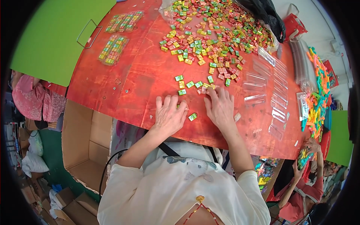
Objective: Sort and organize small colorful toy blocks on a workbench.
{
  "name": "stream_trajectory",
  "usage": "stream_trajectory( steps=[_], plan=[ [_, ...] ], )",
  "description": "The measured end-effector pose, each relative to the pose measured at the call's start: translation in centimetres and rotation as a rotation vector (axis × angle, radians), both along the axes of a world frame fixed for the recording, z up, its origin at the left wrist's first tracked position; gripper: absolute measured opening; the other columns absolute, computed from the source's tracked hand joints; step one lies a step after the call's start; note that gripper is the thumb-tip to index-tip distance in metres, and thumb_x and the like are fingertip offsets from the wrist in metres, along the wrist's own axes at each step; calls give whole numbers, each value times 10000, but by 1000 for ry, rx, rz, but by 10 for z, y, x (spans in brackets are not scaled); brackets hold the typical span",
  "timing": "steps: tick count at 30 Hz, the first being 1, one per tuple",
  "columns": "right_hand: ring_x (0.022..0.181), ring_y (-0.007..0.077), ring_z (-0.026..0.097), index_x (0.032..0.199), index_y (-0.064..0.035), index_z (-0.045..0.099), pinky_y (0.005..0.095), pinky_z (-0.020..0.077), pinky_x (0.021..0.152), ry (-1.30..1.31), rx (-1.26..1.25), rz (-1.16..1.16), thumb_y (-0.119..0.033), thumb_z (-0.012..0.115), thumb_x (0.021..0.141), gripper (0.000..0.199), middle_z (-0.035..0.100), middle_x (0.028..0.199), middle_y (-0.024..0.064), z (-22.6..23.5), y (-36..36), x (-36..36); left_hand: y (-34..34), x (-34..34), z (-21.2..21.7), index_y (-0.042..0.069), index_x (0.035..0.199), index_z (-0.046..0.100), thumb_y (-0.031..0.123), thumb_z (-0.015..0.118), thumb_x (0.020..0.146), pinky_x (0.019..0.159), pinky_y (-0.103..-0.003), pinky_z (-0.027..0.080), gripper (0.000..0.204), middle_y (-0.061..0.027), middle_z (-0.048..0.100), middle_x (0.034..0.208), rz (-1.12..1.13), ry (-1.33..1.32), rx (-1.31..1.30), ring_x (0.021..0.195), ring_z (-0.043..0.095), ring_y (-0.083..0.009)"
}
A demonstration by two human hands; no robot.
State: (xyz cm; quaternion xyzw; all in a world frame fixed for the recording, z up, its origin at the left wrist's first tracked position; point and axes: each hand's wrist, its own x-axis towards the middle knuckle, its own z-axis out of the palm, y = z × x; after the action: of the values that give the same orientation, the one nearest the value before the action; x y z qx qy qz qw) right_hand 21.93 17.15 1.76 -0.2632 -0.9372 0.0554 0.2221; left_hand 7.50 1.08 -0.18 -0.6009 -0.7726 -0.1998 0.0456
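Observation:
My left hand rests near the table's front edge, its fingers bent and close together. A bit of green and a reddish edge show by its fingers and thumb; what it holds is mostly hidden. My right hand reaches forward palm down, thumb apart from the fingers, with fingertips touching small red boxes. Between the hands lies a single green box. Ahead of the left hand, a green-and-yellow box sits below two others in a short column. More small boxes lie loosely just beyond both hands.
A large heap of small coloured boxes covers the far table. Clear plastic trays lie right, filled packs far left. A cardboard carton stands below left. At right, another person's hands hold colourful pieces.

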Motion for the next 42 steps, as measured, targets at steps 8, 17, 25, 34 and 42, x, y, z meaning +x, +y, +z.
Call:
stream_trajectory(
  steps=[8, 17, 25, 34, 42],
  plan=[
    [960, 245, 580, 1148, -102, 701, 402, 430, 834, -43, 79, 260, -168, 674, 811, 345, 588, 1002, 66, -13, -21, -1, -8, -8, -3, 132, 1042, 662, 263, 711, 862, 946, -532, 329, 228, -119, 552, 1120, 22, -19, 56, 1079, 523, -304],
    [1010, 255, 588, 1272, -134, 665, 419, 429, 856, -70, -52, 237, -238, 728, 856, 433, 601, 1069, 79, 4, -26, -9, -11, -10, -6, 131, 1063, 665, 271, 693, 879, 961, -557, 326, 233, -130, 552, 1127, 20, -14, 76, 1087, 525, -316],
    [920, 264, 603, 1012, -101, 675, 414, 415, 812, -78, 16, 89, -210, 743, 831, 222, 618, 993, 76, -4, -7, 4, -11, -7, -9, 126, 1034, 680, 271, 726, 845, 987, -528, 326, 242, -132, 552, 1171, 34, -20, 93, 1123, 518, -313],
    [955, 280, 625, 1052, -108, 679, 447, 437, 807, -45, 100, -233, -207, 697, 892, 189, 635, 999, 79, -8, 68, 1, -11, -8, -7, 126, 1023, 669, 274, 697, 883, 958, -539, 332, 206, -126, 546, 1136, 23, -19, 140, 1082, 518, -306],
    [964, 278, 619, 969, -105, 685, 439, 429, 816, -92, 74, -97, -228, 707, 877, 155, 628, 984, 80, -17, 84, -2, -8, -9, -5, 120, 1019, 660, 268, 703, 876, 938, -533, 354, 210, -127, 546, 1136, 11, -30, 151, 1076, 520, -307]
  ],
)
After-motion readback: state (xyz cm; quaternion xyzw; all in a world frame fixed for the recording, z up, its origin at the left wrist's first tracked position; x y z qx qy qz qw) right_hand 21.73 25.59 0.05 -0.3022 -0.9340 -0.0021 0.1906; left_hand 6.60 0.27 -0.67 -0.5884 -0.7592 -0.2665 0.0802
